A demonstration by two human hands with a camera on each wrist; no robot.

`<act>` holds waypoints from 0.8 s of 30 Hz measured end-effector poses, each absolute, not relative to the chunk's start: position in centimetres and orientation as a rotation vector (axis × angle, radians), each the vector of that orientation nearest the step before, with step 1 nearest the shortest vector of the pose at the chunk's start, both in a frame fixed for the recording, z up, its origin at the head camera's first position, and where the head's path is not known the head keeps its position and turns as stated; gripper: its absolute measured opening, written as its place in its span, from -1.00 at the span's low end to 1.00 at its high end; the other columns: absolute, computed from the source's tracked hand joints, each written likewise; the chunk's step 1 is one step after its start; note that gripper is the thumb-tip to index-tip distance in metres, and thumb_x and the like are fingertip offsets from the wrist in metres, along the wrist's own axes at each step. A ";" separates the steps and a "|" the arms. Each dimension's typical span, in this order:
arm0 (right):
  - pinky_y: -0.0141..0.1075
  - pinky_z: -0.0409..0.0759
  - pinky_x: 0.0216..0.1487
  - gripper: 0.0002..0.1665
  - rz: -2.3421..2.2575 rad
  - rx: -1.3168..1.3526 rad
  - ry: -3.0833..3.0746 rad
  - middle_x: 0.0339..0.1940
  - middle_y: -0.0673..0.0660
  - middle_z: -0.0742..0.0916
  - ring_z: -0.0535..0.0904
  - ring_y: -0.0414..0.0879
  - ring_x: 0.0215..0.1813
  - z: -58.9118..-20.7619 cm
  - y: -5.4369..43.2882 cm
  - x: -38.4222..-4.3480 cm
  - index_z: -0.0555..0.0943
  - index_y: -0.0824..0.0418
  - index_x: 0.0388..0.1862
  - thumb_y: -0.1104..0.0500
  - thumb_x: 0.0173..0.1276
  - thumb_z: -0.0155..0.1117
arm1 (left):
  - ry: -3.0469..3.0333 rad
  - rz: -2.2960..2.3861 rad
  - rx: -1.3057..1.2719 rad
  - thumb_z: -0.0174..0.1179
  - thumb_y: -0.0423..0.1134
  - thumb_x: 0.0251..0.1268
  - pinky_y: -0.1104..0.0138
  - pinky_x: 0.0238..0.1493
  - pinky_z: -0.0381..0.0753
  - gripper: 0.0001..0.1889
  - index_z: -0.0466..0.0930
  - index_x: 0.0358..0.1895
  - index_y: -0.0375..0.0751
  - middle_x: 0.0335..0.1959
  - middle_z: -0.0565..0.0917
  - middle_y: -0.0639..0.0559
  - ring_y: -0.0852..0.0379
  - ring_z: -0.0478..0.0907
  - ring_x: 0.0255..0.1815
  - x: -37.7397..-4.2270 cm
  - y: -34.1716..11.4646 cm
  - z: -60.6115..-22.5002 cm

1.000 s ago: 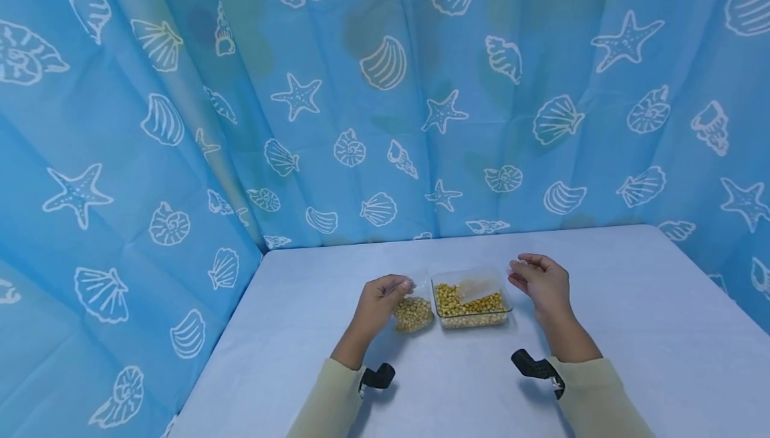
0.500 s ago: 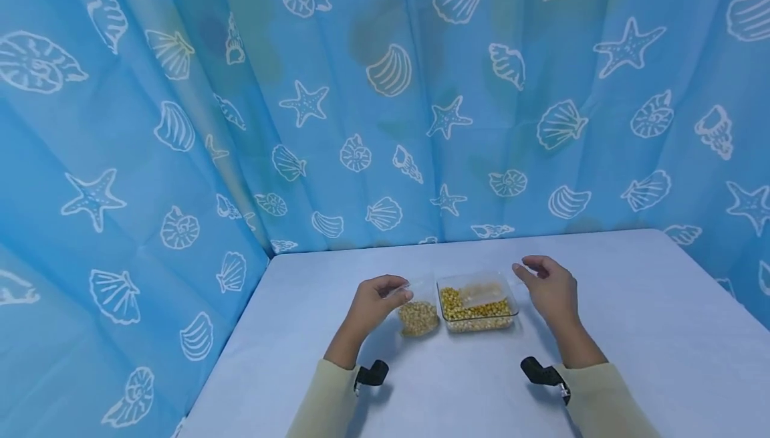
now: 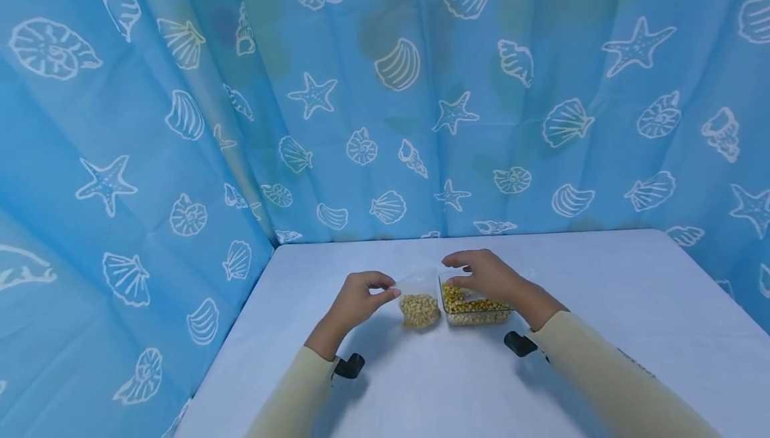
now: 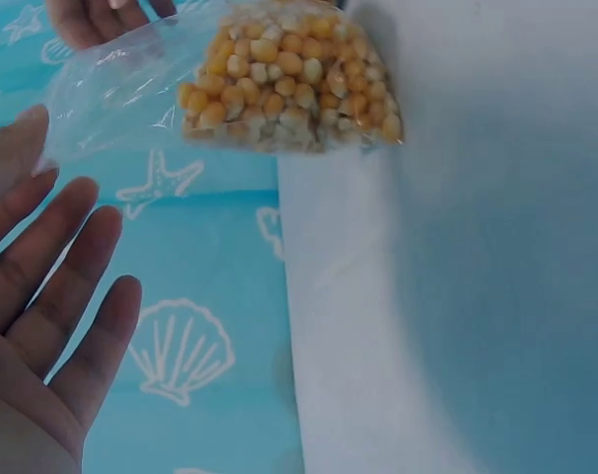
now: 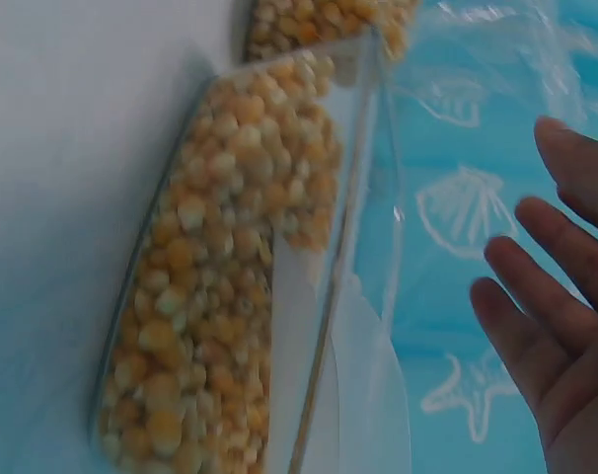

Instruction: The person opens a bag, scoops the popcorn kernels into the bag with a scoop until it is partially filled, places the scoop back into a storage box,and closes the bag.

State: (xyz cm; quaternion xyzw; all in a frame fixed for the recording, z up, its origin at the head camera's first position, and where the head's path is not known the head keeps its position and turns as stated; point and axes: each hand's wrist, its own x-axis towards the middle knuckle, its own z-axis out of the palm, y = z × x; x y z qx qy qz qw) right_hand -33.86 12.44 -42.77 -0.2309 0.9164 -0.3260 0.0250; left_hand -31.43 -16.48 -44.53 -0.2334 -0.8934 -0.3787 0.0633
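My left hand (image 3: 359,299) pinches the upper edge of a clear plastic bag (image 4: 121,94) between thumb and forefinger, its other fingers spread. Yellow and cream corn kernels (image 4: 289,84) fill the bag's lower part, and the bag rests upright on the table. Right beside it stands a rectangular glass container (image 3: 478,317), holding more corn kernels (image 5: 195,267). Over that container is my right hand (image 3: 487,276), reaching toward the bag with fingers apart and nothing seen between them. A whitish, translucent flat piece (image 5: 304,355) lies in the container, partly hidden by the right hand in the head view.
A white cloth covers the table (image 3: 421,384). Behind and to the left hangs a blue curtain (image 3: 373,110) with shell and starfish prints. Each wrist carries a black camera mount (image 3: 349,366).
My right hand has swung left, from beside the glass container to above it, near the bag. My left hand keeps its pinch on the bag's edge.
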 end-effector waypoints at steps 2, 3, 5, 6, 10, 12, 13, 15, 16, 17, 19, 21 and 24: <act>-0.03 0.52 0.13 -0.55 -1.024 -0.728 2.772 0.10 0.04 0.67 0.55 0.04 0.18 -42.9 11.8 -34.3 0.59 0.10 0.20 0.04 0.37 0.31 | -2.703 -1.109 -0.746 0.27 -0.05 0.33 0.02 0.02 0.57 -0.80 0.75 -0.19 -0.06 -0.23 0.69 0.23 0.16 0.60 -0.07 -31.5 -16.6 -44.3; -0.06 0.54 0.09 -0.62 -1.040 -0.731 2.754 0.03 0.01 0.69 0.57 0.00 0.12 -43.0 11.5 -34.5 0.62 0.09 0.14 0.04 0.38 0.30 | -2.705 -1.091 -0.765 0.25 -0.05 0.34 0.03 0.02 0.58 -0.82 0.75 -0.21 -0.04 -0.25 0.69 0.23 0.18 0.60 -0.08 -31.5 -16.7 -44.2; -0.11 0.58 0.01 -0.75 -1.085 -0.716 2.733 -0.11 -0.06 0.71 0.60 -0.09 0.01 -43.0 11.1 -34.7 0.67 0.04 0.00 0.03 0.40 0.28 | -2.715 -1.052 -0.794 0.23 -0.06 0.36 0.07 -0.01 0.60 -0.82 0.76 -0.23 -0.02 -0.27 0.69 0.26 0.21 0.61 -0.10 -31.5 -16.8 -44.0; -0.13 0.59 -0.03 -0.80 -1.114 -0.708 2.723 -0.16 -0.08 0.70 0.60 -0.13 -0.04 -43.1 10.9 -34.7 0.68 0.02 -0.06 0.03 0.41 0.27 | -2.718 -1.031 -0.807 0.23 -0.06 0.36 0.09 -0.02 0.60 -0.82 0.76 -0.23 -0.02 -0.28 0.69 0.26 0.23 0.61 -0.12 -31.6 -16.9 -43.9; -0.16 0.59 -0.10 -0.85 -1.190 -0.697 2.685 -0.26 -0.06 0.69 0.60 -0.11 -0.13 -42.9 10.4 -34.4 0.68 0.05 -0.15 0.04 0.43 0.25 | -2.725 -0.980 -0.851 0.23 -0.10 0.36 0.20 -0.05 0.61 -0.83 0.76 -0.23 -0.06 -0.30 0.69 0.27 0.27 0.61 -0.16 -31.6 -17.1 -43.2; -0.17 0.58 -0.13 -0.85 -1.190 -0.711 2.684 -0.26 -0.03 0.70 0.60 -0.07 -0.14 -42.7 10.4 -34.1 0.67 0.08 -0.17 0.05 0.43 0.24 | -2.733 -0.965 -0.863 0.24 -0.10 0.35 0.23 -0.08 0.61 -0.83 0.77 -0.23 -0.06 -0.30 0.68 0.29 0.29 0.60 -0.17 -31.5 -17.1 -42.6; -0.17 0.58 -0.14 -0.85 -1.187 -0.716 2.690 -0.27 -0.03 0.70 0.60 -0.07 -0.15 -42.6 10.5 -33.9 0.68 0.09 -0.19 0.06 0.43 0.24 | -2.735 -0.968 -0.871 0.24 -0.10 0.35 0.22 -0.08 0.61 -0.83 0.77 -0.22 -0.07 -0.30 0.68 0.29 0.29 0.59 -0.17 -31.4 -17.1 -42.4; -0.18 0.58 -0.17 -0.86 -1.192 -0.749 2.691 -0.28 -0.02 0.71 0.60 -0.07 -0.18 -42.6 10.8 -33.3 0.68 0.11 -0.21 0.09 0.43 0.24 | -2.742 -0.967 -0.892 0.25 -0.09 0.34 0.21 -0.09 0.61 -0.82 0.77 -0.21 -0.08 -0.30 0.68 0.30 0.29 0.59 -0.17 -31.0 -17.0 -41.9; -0.20 0.58 -0.18 -0.88 -1.192 -0.760 2.700 -0.28 -0.02 0.72 0.59 -0.10 -0.19 -42.6 11.0 -33.0 0.69 0.11 -0.23 0.11 0.43 0.25 | -2.743 -0.959 -0.905 0.26 -0.08 0.34 0.21 -0.09 0.61 -0.82 0.77 -0.22 -0.08 -0.30 0.68 0.31 0.30 0.59 -0.17 -30.7 -16.9 -41.7; -0.21 0.57 -0.20 -0.89 -1.194 -0.777 2.704 -0.29 -0.02 0.72 0.59 -0.12 -0.22 -42.6 11.2 -32.6 0.69 0.11 -0.25 0.12 0.42 0.26 | -2.743 -0.950 -0.924 0.26 -0.08 0.33 0.22 -0.09 0.61 -0.81 0.77 -0.22 -0.09 -0.31 0.68 0.31 0.31 0.59 -0.17 -30.4 -16.8 -41.5; -0.21 0.57 -0.23 -0.90 -1.214 -0.820 2.696 -0.31 0.00 0.73 0.56 -0.14 -0.26 -42.5 11.6 -31.6 0.69 0.13 -0.26 0.15 0.41 0.27 | -2.738 -0.932 -0.963 0.26 -0.08 0.33 0.23 -0.09 0.61 -0.81 0.76 -0.22 -0.09 -0.31 0.68 0.32 0.32 0.59 -0.18 -29.8 -16.7 -41.2; -0.22 0.57 -0.27 -0.91 -1.237 -0.867 2.681 -0.32 0.02 0.73 0.55 -0.13 -0.30 -42.4 12.1 -30.7 0.70 0.15 -0.27 0.17 0.39 0.29 | -2.730 -0.908 -0.992 0.26 -0.07 0.33 0.27 -0.11 0.60 -0.81 0.76 -0.23 -0.07 -0.32 0.67 0.34 0.35 0.59 -0.20 -29.2 -16.5 -41.0; -0.24 0.56 -0.34 -0.93 -1.263 -0.935 2.667 -0.36 0.03 0.73 0.53 -0.13 -0.35 -42.2 12.8 -29.3 0.70 0.14 -0.30 0.19 0.37 0.31 | -2.716 -0.915 -1.033 0.25 -0.07 0.34 0.24 -0.11 0.62 -0.82 0.76 -0.23 -0.05 -0.32 0.67 0.35 0.36 0.58 -0.21 -28.4 -16.2 -40.9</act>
